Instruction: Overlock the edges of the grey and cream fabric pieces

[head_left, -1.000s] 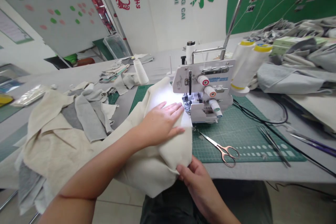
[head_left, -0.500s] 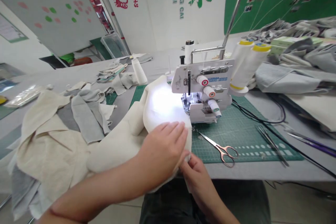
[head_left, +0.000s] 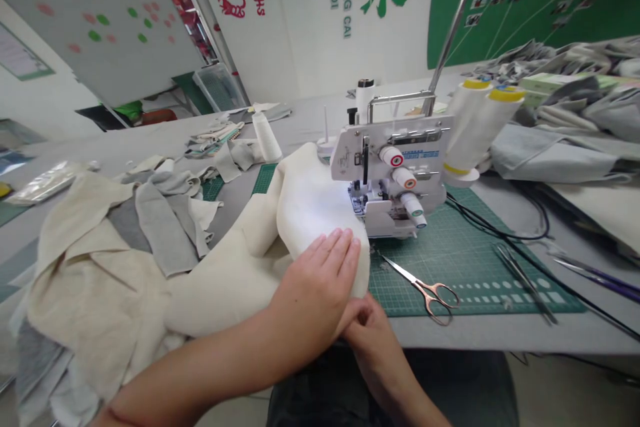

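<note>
Cream fabric (head_left: 313,197) is spread in front of a white overlock sewing machine (head_left: 395,173), its right edge beside the presser foot area. My left hand (head_left: 320,280) lies on top of this fabric with fingers outstretched and side by side. Its thumb reaches toward the fabric's near corner. Just below, at the table's front edge, my right hand (head_left: 367,330) is closed in a pinch on the fabric's edge. The pinched part is mostly hidden by the fingers. To the right, copper-handled scissors (head_left: 425,288) lie apart from both hands.
A green cutting mat (head_left: 475,260) lies under the machine, with tweezers (head_left: 525,283) and black cables (head_left: 480,227) across it. Thread cones (head_left: 483,127) stand behind right. Fabric scraps (head_left: 165,213) are heaped at left, grey cloth (head_left: 550,153) at right.
My right fingers have drawn together at the fabric's lower edge. The left hand still lies on the fabric. The bright glare on the cloth has dimmed, and the view has shifted slightly.
</note>
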The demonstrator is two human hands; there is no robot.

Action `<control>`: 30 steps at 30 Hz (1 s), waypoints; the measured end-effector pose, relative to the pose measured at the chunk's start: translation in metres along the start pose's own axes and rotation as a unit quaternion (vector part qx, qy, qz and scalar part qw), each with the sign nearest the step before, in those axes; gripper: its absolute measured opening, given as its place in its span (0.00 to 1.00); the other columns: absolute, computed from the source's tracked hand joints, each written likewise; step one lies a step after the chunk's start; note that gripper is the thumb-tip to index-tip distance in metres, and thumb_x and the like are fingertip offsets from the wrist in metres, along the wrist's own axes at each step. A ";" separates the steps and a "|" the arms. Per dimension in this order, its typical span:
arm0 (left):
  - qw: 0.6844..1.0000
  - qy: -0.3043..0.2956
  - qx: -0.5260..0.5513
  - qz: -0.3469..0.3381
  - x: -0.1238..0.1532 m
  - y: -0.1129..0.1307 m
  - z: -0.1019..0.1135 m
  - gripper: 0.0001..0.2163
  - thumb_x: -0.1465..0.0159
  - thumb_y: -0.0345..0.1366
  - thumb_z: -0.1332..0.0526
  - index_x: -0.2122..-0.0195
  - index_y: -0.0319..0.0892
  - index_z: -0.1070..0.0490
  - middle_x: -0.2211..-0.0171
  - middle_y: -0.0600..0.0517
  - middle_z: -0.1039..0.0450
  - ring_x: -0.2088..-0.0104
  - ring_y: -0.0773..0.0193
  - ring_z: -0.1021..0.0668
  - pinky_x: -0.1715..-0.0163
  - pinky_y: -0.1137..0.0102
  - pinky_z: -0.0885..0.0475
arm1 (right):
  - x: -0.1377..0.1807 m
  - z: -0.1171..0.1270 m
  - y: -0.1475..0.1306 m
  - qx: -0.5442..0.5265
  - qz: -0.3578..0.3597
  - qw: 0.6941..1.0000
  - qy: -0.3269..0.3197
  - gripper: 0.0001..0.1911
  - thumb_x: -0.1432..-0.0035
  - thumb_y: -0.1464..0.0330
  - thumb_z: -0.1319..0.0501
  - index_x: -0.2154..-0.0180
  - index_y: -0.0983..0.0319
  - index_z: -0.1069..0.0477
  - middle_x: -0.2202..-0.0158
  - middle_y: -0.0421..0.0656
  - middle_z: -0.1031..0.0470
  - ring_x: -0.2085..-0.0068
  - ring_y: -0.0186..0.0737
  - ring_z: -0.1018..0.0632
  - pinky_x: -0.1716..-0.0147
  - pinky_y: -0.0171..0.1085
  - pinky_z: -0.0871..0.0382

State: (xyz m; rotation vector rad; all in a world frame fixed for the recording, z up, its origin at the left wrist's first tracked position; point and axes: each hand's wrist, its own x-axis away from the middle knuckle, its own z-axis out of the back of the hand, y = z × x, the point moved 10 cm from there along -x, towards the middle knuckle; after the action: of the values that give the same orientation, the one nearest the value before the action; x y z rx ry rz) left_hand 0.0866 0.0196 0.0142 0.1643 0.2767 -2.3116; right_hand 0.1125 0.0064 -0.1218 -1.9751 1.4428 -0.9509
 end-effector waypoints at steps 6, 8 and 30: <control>1.000 -0.024 0.013 0.002 -0.006 -0.004 -0.002 0.34 0.36 0.47 0.36 0.37 0.27 0.41 0.35 0.34 0.41 0.35 0.47 0.35 0.35 0.57 0.39 | 0.009 -0.020 0.017 0.012 -0.057 0.997 -0.056 0.08 0.54 0.66 0.27 0.75 0.62 0.23 0.78 0.38 0.25 0.73 0.36 0.28 0.72 0.33 0.34; 0.999 -0.035 0.025 0.001 -0.008 -0.008 -0.001 0.33 0.35 0.47 0.38 0.37 0.27 0.40 0.35 0.35 0.41 0.35 0.48 0.35 0.35 0.57 0.39 | 0.014 -0.028 0.022 -0.005 -0.068 0.995 -0.077 0.11 0.53 0.63 0.27 0.68 0.62 0.21 0.72 0.41 0.21 0.68 0.39 0.25 0.66 0.35 0.32; 0.994 -0.014 0.111 -0.014 -0.013 -0.030 -0.007 0.25 0.30 0.39 0.45 0.35 0.34 0.42 0.34 0.34 0.44 0.33 0.46 0.39 0.35 0.49 0.41 | 0.032 0.021 0.031 0.051 -0.179 0.977 -0.106 0.24 0.53 0.54 0.28 0.62 0.67 0.21 0.73 0.46 0.19 0.71 0.42 0.20 0.69 0.36 0.28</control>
State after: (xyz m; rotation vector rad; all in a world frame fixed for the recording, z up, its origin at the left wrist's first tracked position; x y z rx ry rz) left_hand 0.0733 0.0502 0.0147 0.2400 0.0053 -2.3662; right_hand 0.1169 -0.0337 -0.1501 -2.2245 0.9219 -0.9060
